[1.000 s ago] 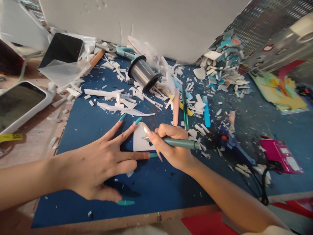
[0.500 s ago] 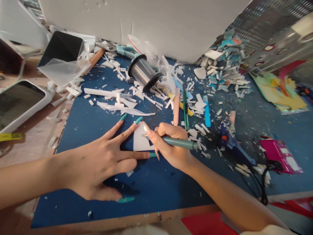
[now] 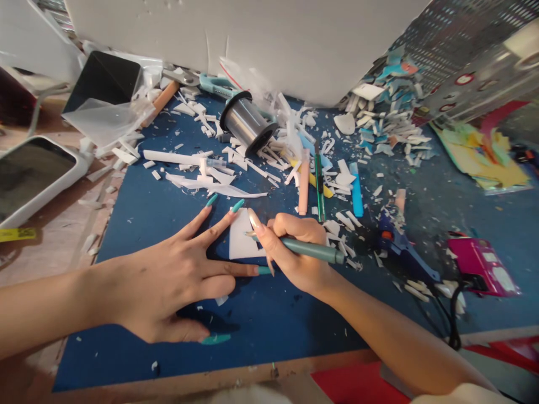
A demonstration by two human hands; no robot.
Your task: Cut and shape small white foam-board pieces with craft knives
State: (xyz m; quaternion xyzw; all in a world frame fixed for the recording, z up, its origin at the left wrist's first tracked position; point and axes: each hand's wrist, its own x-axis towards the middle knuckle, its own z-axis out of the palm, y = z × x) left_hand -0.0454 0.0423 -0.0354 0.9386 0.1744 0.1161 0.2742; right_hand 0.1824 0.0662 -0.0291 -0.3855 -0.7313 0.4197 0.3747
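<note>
Blue mat [image 3: 269,325] covers much of the tabletop [image 3: 54,247], backed by a white board [image 3: 252,45]; at far left a white device [image 3: 36,179] sits outside the mat's slanting left edge. Next comes the left hand [image 3: 181,275], back up, fingers spread, one nail at the upper left corner of the white piece [image 3: 240,238], another finger just below its lower edge. That piece lies flat between the hands, with scraps [image 3: 236,160] and a spool [image 3: 248,126] crowding the mat beyond. Below, open mat runs towards the front edge. The right hand [image 3: 301,249] pinches a green tool [image 3: 314,249], tip over the piece; a cutter [image 3: 319,179] lies just past its knuckles. Well apart at right are a glue gun [image 3: 402,249] and a pink box [image 3: 484,264], limiting room that way
</note>
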